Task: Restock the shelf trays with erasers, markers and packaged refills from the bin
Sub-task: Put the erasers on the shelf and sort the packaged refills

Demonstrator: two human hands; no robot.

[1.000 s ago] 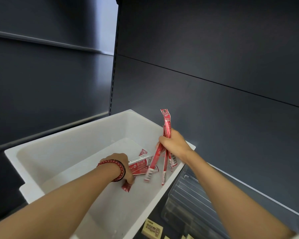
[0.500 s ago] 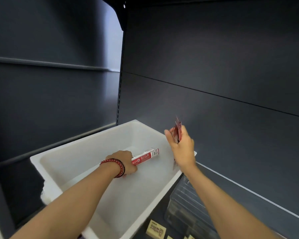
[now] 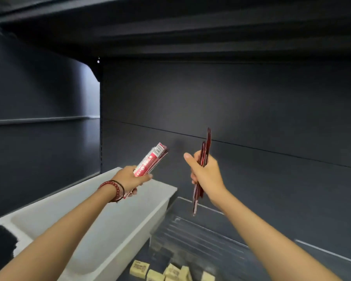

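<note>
A stack of red packaged refills (image 3: 151,159), white print too blurred to read, is gripped in the left hand (image 3: 130,178). The right hand (image 3: 208,175) clutches thin red packets (image 3: 206,151). 0.5 s ago the left hand was down in the white bin (image 3: 166,192); now it is raised above it. Stamped erasers (image 3: 140,268) lie below.

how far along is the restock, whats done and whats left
Done: some erasers already lie on the shelf beside the white bin. In hand: the left hand grips a bundle of red refill packs, and the right hand grips thinner red packs, both held up in the air. Left: neither bundle is in the clear tray yet; no markers show.
</note>
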